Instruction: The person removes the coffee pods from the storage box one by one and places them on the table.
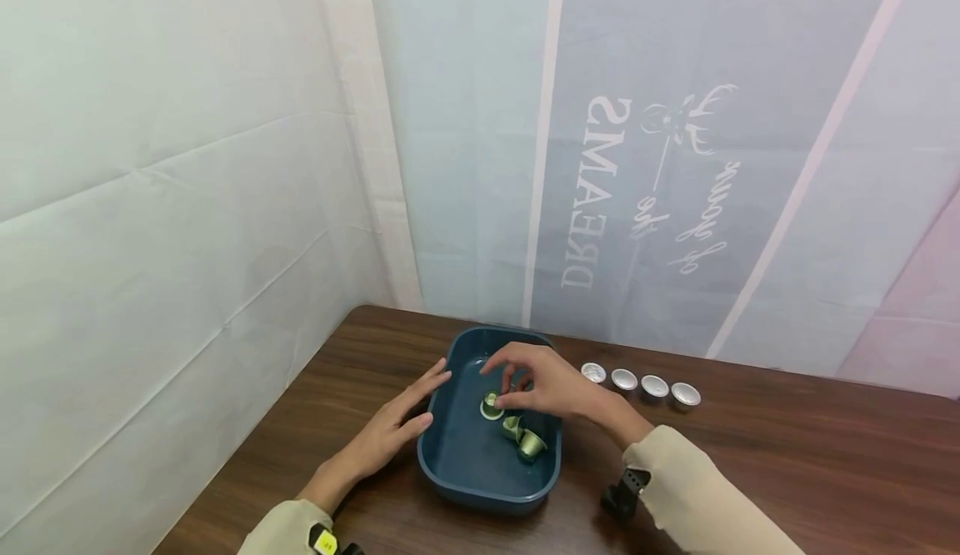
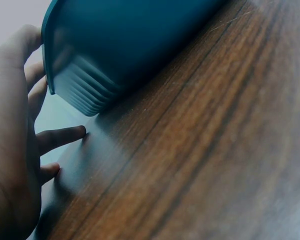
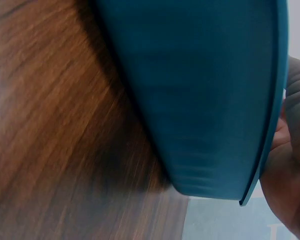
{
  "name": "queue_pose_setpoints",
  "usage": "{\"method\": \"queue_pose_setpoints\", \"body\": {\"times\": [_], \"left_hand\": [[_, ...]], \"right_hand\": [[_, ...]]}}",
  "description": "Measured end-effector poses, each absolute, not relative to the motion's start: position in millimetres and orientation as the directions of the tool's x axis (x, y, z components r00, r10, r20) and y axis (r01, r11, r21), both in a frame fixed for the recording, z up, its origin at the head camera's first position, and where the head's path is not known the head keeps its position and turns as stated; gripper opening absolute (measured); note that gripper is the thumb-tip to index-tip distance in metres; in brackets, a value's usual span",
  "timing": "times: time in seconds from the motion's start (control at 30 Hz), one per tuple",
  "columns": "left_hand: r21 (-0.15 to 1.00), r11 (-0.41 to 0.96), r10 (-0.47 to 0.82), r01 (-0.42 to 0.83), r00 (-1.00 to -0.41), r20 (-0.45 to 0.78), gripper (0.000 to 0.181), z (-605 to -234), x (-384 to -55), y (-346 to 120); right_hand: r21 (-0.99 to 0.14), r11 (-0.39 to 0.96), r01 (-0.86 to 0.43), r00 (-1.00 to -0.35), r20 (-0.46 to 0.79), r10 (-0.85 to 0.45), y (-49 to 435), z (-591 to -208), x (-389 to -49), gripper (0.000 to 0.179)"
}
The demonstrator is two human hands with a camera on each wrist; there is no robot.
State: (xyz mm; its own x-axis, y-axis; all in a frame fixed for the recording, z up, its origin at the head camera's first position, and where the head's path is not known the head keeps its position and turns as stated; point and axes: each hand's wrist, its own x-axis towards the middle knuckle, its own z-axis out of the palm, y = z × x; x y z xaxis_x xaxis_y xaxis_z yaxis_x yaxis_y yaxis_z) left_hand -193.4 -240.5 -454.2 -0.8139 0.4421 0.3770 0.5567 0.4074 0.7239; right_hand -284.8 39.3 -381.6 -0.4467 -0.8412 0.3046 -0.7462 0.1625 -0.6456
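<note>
A dark blue plastic bin (image 1: 480, 472) stands on the wooden table. Inside it lie a green coffee capsule (image 1: 491, 406) resting flange down, a second green capsule (image 1: 512, 428) and a third, tilted one (image 1: 530, 445). My right hand (image 1: 551, 382) reaches over the bin's right rim, its thumb tip over the edge of the first capsule, index finger held apart from the thumb. Whether the thumb touches that capsule is unclear. At the bin's left side, my left hand (image 1: 390, 430) has its fingers extended, and in the left wrist view some fingers touch the rim (image 2: 47, 55).
Several silver-lidded capsules stand in a row on the table right of the bin, the nearest capsule (image 1: 593, 372) partly behind the right hand. A printed cloth curtain (image 1: 465, 163) hangs along the table's back edge, and a white cloth (image 1: 165, 247) on the left.
</note>
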Motion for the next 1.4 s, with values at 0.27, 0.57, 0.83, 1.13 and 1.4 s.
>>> {"method": "queue_pose_setpoints", "body": {"times": [0.27,0.57,0.83,1.13,1.4], "left_hand": [[0.732,0.404,0.439,0.548,-0.818,0.371,0.053,-452.7,-192.6,-239.4],[0.722,0.403,0.448,0.562,-0.809,0.380,0.053,-452.4,-193.9,-240.8],[0.722,0.410,0.447,0.557,-0.813,0.374,0.053,-454.0,-194.2,-240.9],[0.721,0.407,0.449,0.561,-0.810,0.377,0.052,-453.0,-193.0,-240.1],[0.719,0.405,0.450,0.565,-0.807,0.382,0.055,-452.4,-192.8,-239.9]], "right_hand": [[-0.562,0.219,-0.798,-0.412,0.242,-0.879,35.5,-382.4,-289.3,0.038],[-0.518,0.247,-0.819,-0.370,0.147,-0.917,28.2,-380.8,-294.2,0.037],[-0.495,0.269,-0.826,-0.359,0.093,-0.929,20.7,-381.5,-296.5,0.035],[-0.473,0.303,-0.827,-0.365,0.043,-0.930,15.4,-384.3,-299.1,0.031],[-0.502,0.290,-0.814,-0.351,0.027,-0.936,11.8,-385.7,-298.7,0.030]]}}
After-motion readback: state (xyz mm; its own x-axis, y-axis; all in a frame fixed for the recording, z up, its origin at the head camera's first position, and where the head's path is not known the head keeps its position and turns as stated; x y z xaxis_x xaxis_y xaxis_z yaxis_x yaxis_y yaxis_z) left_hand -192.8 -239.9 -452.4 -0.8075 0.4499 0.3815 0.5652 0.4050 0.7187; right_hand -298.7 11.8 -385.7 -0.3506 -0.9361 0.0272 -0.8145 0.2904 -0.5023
